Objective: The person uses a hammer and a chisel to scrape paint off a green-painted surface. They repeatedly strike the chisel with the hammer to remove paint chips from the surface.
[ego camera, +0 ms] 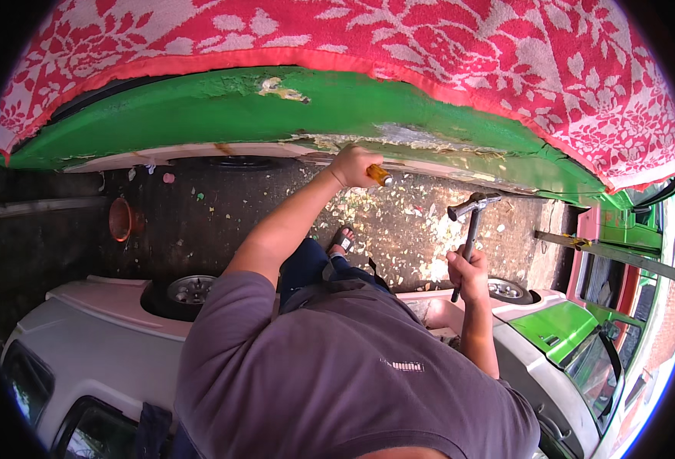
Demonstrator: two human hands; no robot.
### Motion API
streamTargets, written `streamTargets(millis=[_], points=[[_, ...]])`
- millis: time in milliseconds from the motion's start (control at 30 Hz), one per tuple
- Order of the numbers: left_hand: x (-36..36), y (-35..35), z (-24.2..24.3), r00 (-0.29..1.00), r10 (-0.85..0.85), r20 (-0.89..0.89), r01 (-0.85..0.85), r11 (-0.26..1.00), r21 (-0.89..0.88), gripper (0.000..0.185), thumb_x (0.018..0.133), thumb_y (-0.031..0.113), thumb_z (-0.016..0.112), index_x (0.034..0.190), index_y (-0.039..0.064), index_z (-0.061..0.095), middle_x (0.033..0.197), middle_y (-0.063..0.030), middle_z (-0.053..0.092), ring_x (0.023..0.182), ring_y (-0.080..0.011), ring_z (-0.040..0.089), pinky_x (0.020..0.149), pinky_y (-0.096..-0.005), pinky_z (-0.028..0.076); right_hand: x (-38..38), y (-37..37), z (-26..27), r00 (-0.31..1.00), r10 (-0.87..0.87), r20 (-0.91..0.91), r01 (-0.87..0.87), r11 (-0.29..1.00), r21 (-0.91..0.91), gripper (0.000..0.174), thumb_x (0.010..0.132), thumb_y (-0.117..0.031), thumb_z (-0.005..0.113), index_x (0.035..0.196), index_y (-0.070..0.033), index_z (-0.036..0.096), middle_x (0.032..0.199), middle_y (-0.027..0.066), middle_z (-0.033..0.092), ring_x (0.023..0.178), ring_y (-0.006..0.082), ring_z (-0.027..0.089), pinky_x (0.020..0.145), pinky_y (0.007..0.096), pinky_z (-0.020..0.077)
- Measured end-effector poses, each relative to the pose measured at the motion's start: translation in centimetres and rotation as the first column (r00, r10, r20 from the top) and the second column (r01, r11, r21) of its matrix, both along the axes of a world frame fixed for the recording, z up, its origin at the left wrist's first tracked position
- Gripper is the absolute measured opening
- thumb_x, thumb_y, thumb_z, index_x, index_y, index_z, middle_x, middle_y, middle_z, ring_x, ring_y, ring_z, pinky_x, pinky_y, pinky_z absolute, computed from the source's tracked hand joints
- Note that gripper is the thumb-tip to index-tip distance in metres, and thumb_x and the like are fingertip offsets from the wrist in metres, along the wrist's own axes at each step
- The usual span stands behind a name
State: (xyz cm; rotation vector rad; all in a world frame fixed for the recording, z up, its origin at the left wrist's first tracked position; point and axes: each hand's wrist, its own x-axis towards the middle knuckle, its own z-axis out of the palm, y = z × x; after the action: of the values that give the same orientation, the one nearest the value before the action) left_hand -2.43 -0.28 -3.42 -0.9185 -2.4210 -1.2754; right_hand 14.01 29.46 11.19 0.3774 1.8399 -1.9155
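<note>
My left hand (353, 164) is closed around a tool with an amber handle (379, 175), probably a chisel or screwdriver. Its blade is hidden by my hand, which is close against the lower edge of a green vehicle body panel (200, 117). Along that panel runs a rough strip of broken paint and filler (412, 137). To the right, my right hand (469, 274) grips the handle of a hammer (473, 225). The hammer's head is raised and stands apart from both the panel and the amber handle.
A red-and-white flowered towel (458, 51) covers the vehicle's upper part. Paint chips litter the dark floor (291, 221), where an orange pot (120, 220) stands at left. Close behind me is a second vehicle (113, 350). A long bar (619, 255) juts in at right.
</note>
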Motion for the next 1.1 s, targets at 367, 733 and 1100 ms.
streamTargets(millis=[367, 733, 1100], points=[[0.3, -1.7, -0.4, 0.999, 0.054, -0.002, -0.054, 0.996, 0.068, 0.026, 0.062, 0.024, 0.075, 0.066, 0.010, 0.053, 0.058, -0.0109, 0.056, 0.055, -0.0309, 0.059, 0.050, -0.0388, 0.046, 0.8, -0.4, 1.2, 0.997, -0.077, 0.031, 0.077, 0.997, -0.003, 0.033, 0.086, -0.008, 0.066, 0.065, -0.012, 0.042, 0.051, -0.0045, 0.041, 0.039, 0.0041, 0.031, 0.036, 0.0229, 0.0216], [0.2, -2.0, -0.3, 0.996, 0.090, 0.022, -0.092, 0.988, 0.125, 0.025, 0.062, 0.022, 0.075, 0.068, 0.009, 0.054, 0.058, -0.0116, 0.054, 0.054, -0.0317, 0.058, 0.049, -0.0387, 0.044, 0.2, -0.7, 1.2, 0.997, -0.078, 0.030, 0.079, 0.995, -0.062, 0.034, 0.085, -0.008, 0.067, 0.064, -0.012, 0.041, 0.050, -0.0032, 0.040, 0.038, 0.0049, 0.033, 0.035, 0.0233, 0.0214], [1.0, -1.6, -1.1, 0.994, 0.101, -0.045, -0.095, 0.989, 0.116, 0.025, 0.060, 0.024, 0.074, 0.066, 0.011, 0.053, 0.058, -0.0093, 0.056, 0.055, -0.0302, 0.059, 0.051, -0.0393, 0.046, 0.7, -0.6, 1.6, 0.999, -0.051, 0.007, 0.052, 0.993, -0.110, 0.034, 0.087, -0.008, 0.065, 0.064, -0.011, 0.040, 0.050, -0.0036, 0.039, 0.038, 0.0053, 0.031, 0.036, 0.0230, 0.0207]])
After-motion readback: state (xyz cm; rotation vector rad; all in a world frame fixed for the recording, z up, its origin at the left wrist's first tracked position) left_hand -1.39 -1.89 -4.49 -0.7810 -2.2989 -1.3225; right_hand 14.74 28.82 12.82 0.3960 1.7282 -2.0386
